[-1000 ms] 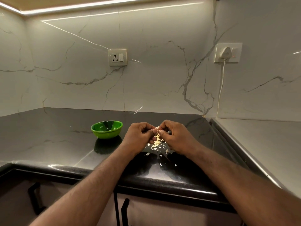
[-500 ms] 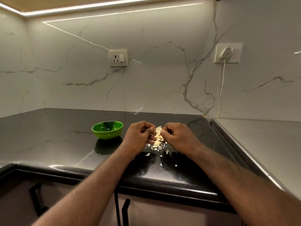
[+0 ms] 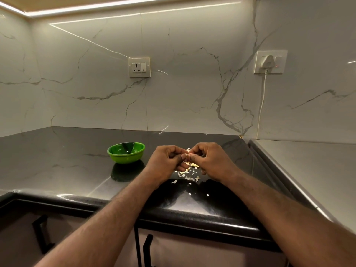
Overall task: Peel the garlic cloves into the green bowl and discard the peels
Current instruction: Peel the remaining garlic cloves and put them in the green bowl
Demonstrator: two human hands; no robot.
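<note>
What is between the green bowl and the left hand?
Just bare black counter between green bowl and left hand, the head view shows. It and the right hand pinch a garlic clove above the peels.

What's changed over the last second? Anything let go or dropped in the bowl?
Little. The left hand and right hand parted slightly half a second ago, then closed fingertip to fingertip again, still pinching the garlic clove. Nothing was let go. The green bowl and the peel scraps on the counter stayed put.

left hand (image 3: 165,163) curled against right hand (image 3: 210,161)
</note>
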